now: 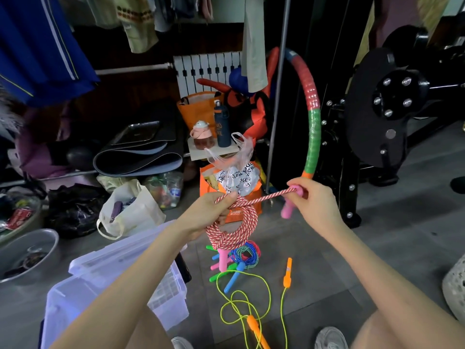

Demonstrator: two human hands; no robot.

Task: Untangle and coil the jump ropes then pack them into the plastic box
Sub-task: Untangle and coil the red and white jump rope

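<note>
My left hand [214,212] grips a coil of red-and-white jump rope [247,224] at its top. The loops hang below, and a pink handle [222,260] dangles under them. My right hand [312,200] holds the rope's free end taut, pinching it at the other pink handle [288,210]. On the floor below lie a small bundle of blue and green ropes with coloured handles [241,258] and a loose yellow-green rope with orange handles [254,308]. The clear plastic box [166,293] stands open at lower left, partly behind my left forearm.
A striped hoop [313,117] leans by black gym equipment [377,117] on the right. Bags, a rolled mat [138,159], a metal bowl [27,255] and two bottles on a small stand [214,147] crowd the far left and centre. My shoes [329,338] are at the bottom.
</note>
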